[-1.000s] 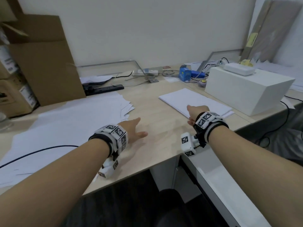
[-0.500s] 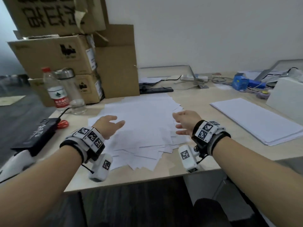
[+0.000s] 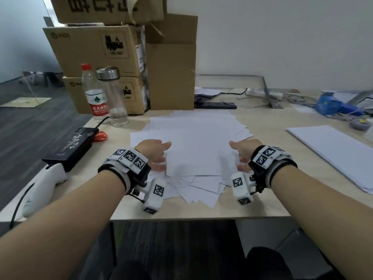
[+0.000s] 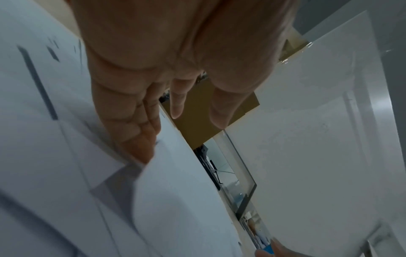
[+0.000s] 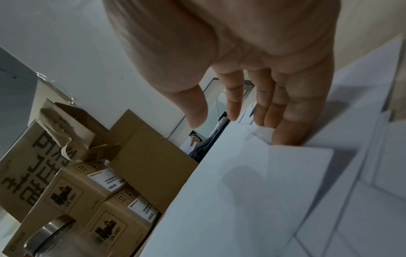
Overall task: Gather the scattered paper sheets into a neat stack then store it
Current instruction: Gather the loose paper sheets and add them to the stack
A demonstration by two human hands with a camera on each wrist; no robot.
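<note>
A loose spread of white paper sheets (image 3: 193, 142) lies fanned out on the desk in front of me. My left hand (image 3: 155, 154) rests at the spread's left edge with straight fingers (image 4: 140, 139) touching the top sheet's (image 4: 175, 200) edge. On the opposite side my right hand (image 3: 242, 152) stands with its fingers (image 5: 292, 125) straight against the right edge of the top sheet (image 5: 252, 182). Neither hand holds a sheet. A separate neat stack of white paper (image 3: 333, 154) lies at the right of the desk.
Cardboard boxes (image 3: 101, 57) are piled at the back left, with a plastic water bottle (image 3: 94, 93) and a glass bottle (image 3: 115, 98) in front. A black case (image 3: 70, 146) and a white device (image 3: 46, 182) lie left. Cables and blue items (image 3: 331, 104) sit back right.
The view has swung left from the neat stack to the scattered sheets. Both hands have moved onto the spread and now sit at its left and right edges.
</note>
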